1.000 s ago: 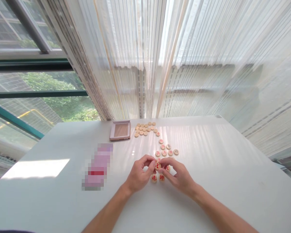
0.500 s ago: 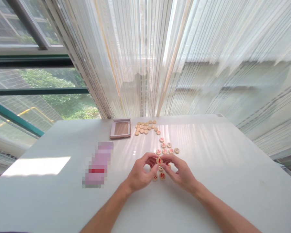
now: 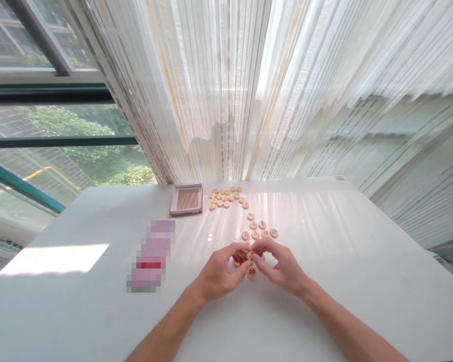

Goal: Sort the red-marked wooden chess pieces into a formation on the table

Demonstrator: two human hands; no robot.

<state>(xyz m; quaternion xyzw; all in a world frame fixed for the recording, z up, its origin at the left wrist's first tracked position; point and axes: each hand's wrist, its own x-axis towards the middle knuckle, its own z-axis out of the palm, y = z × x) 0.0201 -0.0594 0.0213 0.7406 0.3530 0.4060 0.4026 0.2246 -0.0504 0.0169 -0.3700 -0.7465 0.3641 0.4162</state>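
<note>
My left hand (image 3: 217, 274) and my right hand (image 3: 282, 267) meet over the white table (image 3: 324, 281), fingertips pinched together on a round wooden chess piece (image 3: 249, 255). Just below the fingers lies a piece with a red character (image 3: 252, 272). Several more red-marked pieces (image 3: 258, 229) lie just beyond my hands. What else sits under my fingers is hidden.
A group of blank-faced wooden pieces (image 3: 226, 197) lies near the far edge beside a small open wooden box (image 3: 187, 199). A blurred pink object (image 3: 153, 256) lies to the left. Sheer curtains hang behind the table, with a window at the left.
The piece held up facing me has been lowered between my fingertips, and both hands have closed in over the pieces on the table. The view has tilted slightly.
</note>
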